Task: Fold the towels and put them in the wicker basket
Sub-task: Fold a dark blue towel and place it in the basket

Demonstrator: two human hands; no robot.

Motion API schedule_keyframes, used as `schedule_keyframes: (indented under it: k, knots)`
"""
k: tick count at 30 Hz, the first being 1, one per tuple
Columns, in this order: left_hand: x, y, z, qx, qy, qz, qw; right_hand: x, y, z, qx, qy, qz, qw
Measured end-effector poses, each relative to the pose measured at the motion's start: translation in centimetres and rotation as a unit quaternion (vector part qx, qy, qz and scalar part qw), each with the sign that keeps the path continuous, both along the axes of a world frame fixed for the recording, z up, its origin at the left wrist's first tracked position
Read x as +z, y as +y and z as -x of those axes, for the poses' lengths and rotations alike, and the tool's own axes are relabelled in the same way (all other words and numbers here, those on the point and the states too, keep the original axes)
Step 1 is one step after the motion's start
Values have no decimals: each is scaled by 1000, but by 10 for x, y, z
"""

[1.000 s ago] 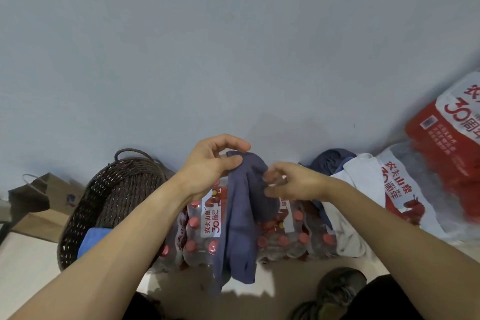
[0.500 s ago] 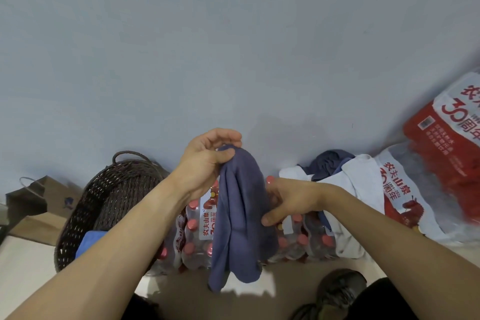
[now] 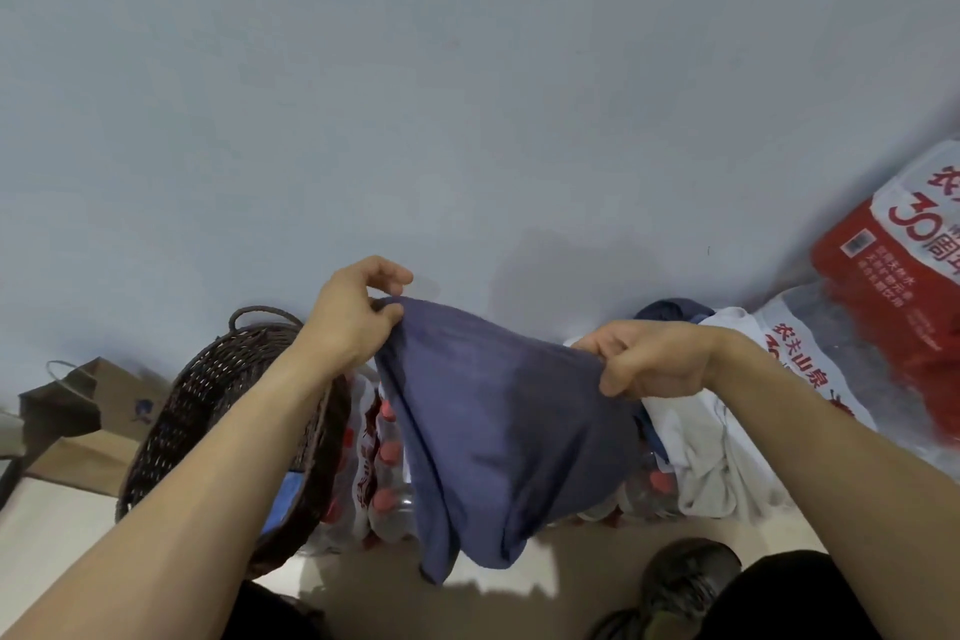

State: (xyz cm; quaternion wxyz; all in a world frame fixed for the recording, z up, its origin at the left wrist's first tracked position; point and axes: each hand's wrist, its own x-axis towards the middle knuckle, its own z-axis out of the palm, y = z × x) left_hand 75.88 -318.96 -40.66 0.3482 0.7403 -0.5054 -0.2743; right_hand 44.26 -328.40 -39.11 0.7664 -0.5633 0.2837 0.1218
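- My left hand pinches one top corner of the blue towel between thumb and forefinger; the other fingers are curled above it and touch nothing.
- My right hand grips the opposite top edge, fingers curled round the cloth.
- Change: half a second ago the towel hung as a narrow bunched strip from my left hand, with my right hand low against its side. Now the hands are apart and the top edge runs taut between them.
- The cloth is spread into a sheet. It hangs in front of me, lower corners loose and uneven, one fold line running down the left side.
- Judgement: this is the opening-out step. The towel is not yet folded; next I must bring the two corners together to halve it.
- The basket stands just left of my left forearm, partly behind it. Something light blue already lies in it, probably a towel.
- Behind the sheet: a pack of bottles with red caps.
- Right of my right hand: a heap of white and dark cloth, unfolded, so more work is likely left.
- Risk: the hanging end may brush the floor.
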Motion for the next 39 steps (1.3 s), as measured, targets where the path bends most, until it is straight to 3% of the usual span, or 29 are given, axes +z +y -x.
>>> schedule_keyframes:
  k: [4, 9, 11, 14, 20, 23, 28, 33, 35, 37, 39]
  knots:
    - [-14, 2, -4, -128, -93, -135, 978, 0, -10, 14, -84, 9, -2, 996]
    - [-32, 6, 3, -279, -173, -282, 901, -21, -17, 26, -131, 92, 23, 987]
    - [-48, 9, 5, -285, -180, -313, 888, -38, -18, 28, -169, 121, 36, 977]
    - [-80, 13, 2, -204, -84, -321, 921, -68, -21, 29, -264, 150, 39, 952]
    - [-133, -7, 0, 84, 71, -216, 970, -128, -23, 3, -447, 201, 98, 866]
    - [-153, -17, 7, 145, 63, -167, 973, -157, -31, -13, -494, 199, 144, 834]
    - [-182, -29, 2, 162, 35, -145, 976, -191, -47, -33, -509, 247, 315, 762]
    - [-198, -36, -4, 133, 41, -88, 986, -212, -48, -42, -468, 238, 418, 741]
    - [-202, -36, -6, 115, 23, -67, 991, -213, -40, -43, -457, 231, 476, 715]
    - [-203, -33, -4, 119, -21, -43, 992, -215, -24, -46, -417, 219, 573, 671]
    - [-203, -25, 7, 118, -106, -20, 987, -222, 1, -53, -375, 197, 625, 655]
